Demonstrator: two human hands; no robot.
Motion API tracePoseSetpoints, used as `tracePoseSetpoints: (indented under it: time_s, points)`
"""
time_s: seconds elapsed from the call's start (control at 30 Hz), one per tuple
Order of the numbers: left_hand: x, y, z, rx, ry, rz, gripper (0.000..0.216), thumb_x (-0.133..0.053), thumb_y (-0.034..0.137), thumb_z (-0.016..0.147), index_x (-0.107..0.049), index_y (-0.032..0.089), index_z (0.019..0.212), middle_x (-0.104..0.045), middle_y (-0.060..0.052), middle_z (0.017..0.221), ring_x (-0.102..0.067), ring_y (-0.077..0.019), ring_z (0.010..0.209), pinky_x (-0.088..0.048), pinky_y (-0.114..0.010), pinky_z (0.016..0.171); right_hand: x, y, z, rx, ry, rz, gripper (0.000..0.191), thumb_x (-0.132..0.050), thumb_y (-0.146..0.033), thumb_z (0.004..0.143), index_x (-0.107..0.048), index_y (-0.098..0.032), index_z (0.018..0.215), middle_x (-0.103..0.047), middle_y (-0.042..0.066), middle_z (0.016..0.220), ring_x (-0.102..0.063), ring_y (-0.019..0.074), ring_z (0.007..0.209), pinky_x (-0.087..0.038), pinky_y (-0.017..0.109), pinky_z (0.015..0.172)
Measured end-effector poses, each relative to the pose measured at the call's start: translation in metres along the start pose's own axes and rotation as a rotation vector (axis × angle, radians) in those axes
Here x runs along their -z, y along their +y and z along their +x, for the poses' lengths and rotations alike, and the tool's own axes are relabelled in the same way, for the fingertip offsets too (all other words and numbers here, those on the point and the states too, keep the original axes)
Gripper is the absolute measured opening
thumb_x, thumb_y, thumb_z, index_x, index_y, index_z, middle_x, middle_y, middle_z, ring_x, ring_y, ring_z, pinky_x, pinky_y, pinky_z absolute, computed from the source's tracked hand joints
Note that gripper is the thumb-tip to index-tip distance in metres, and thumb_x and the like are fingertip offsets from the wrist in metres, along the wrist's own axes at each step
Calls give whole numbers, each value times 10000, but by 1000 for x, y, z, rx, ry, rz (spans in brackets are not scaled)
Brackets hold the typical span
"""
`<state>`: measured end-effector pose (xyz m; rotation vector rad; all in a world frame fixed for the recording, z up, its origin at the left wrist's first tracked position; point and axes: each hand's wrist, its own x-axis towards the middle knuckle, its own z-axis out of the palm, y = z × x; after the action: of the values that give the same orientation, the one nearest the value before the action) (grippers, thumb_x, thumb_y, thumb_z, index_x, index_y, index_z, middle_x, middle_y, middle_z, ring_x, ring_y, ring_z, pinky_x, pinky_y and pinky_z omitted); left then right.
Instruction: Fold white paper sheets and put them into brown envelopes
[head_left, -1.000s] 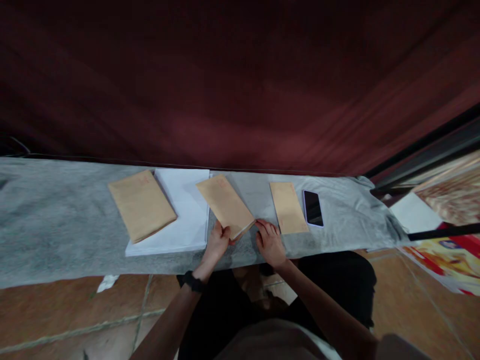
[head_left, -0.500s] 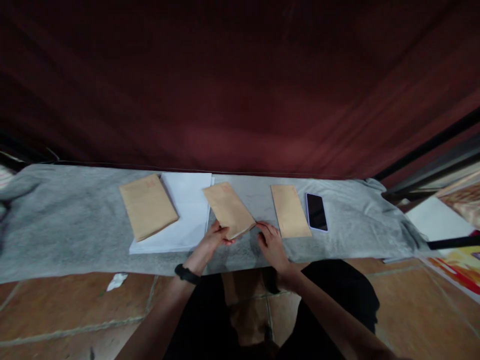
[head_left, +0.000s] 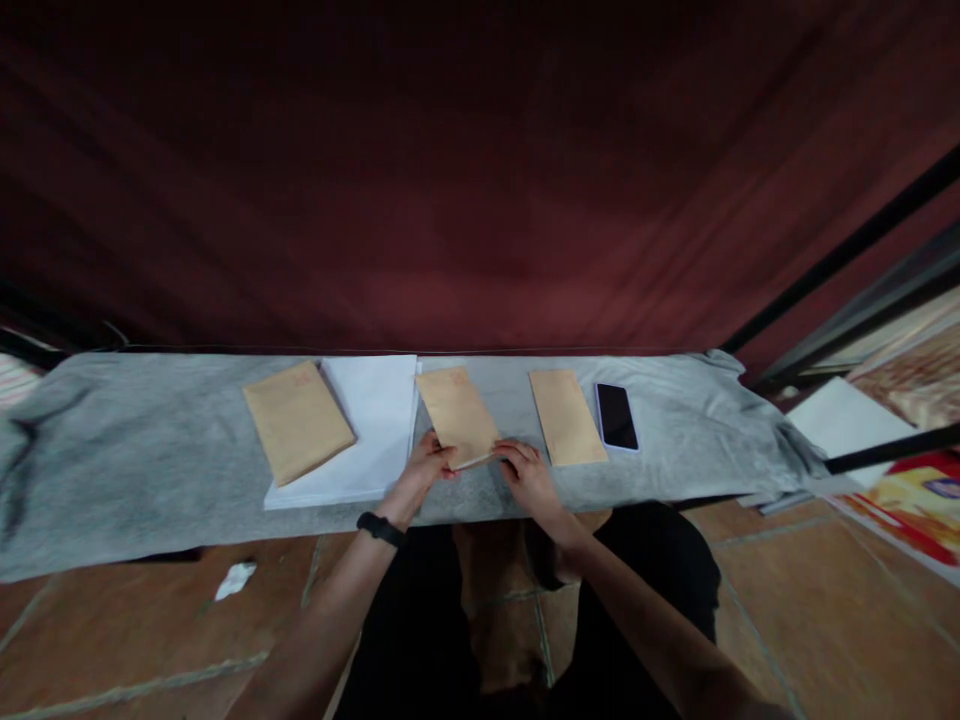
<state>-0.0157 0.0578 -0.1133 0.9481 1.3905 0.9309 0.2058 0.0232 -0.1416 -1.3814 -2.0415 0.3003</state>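
Note:
A brown paper envelope [head_left: 459, 415] with faint red print at its far end lies between my hands, its near edge toward me. My left hand [head_left: 431, 460] grips the near left corner, thumb on top and fingers beneath. At the near right corner, my right hand [head_left: 525, 470] pinches the edge with its fingertips. Left of them, a stack of brown envelopes [head_left: 300, 425] rests partly on white paper sheets [head_left: 382, 400]. Another brown envelope [head_left: 568, 417] lies flat to the right of my right hand.
A phone [head_left: 616, 417] lies right of the flat envelope. Grey cloth [head_left: 150, 440] covers the long, narrow surface. Behind it hangs a dark red curtain [head_left: 465, 230]. Dark metal bars [head_left: 840, 260] stand at the right, and crumpled white paper [head_left: 235, 580] lies on the tiled floor.
The envelope between my hands has turned slightly, and its near edge looks flatter and more closed. My right hand has moved in over its corner. The whole view has shifted a little.

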Motion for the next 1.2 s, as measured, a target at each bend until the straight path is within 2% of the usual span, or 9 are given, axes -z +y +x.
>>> tracePoseSetpoints:
  time_s: [0.07,0.17,0.33,0.9,1.2]
  points:
    - [-6,-3,5,-59,90,16,481,-742,250,778,-544,169,1209,-677,30,754,-572,-88,482,-452,-185,445,-1,0,2,1,-1,-26,329,-583,-76,909,-695,-264,1155,-716,33,1250,-645,197,1172,-491,388,1002]
    - [-11,-8,9,-109,150,46,545,-713,231,816,-498,170,1313,-640,57,717,-486,-68,407,-377,-179,393,-2,-1,3,8,-3,-51,274,-595,-95,930,-694,-258,1127,-714,35,1242,-643,198,1151,-487,372,981]
    - [-11,-12,6,-149,189,93,555,-700,229,852,-492,154,1361,-645,42,737,-510,-73,433,-389,-180,399,-5,-2,2,-8,15,-37,204,-569,-150,977,-685,-254,1108,-713,40,1228,-639,206,1129,-470,377,985]
    - [-9,-24,3,-192,237,126,515,-742,316,840,-557,169,1298,-614,70,662,-515,-83,425,-399,-195,422,-5,-7,1,-21,7,-61,209,-548,-126,973,-666,-234,1107,-709,48,1205,-618,202,1140,-424,360,985]
    - [-9,-22,0,-182,228,170,498,-702,324,863,-551,161,1308,-641,53,695,-556,-100,449,-430,-214,444,-8,-6,-1,-17,18,-72,225,-526,-127,969,-654,-237,1118,-708,57,1192,-617,208,1150,-422,366,987]
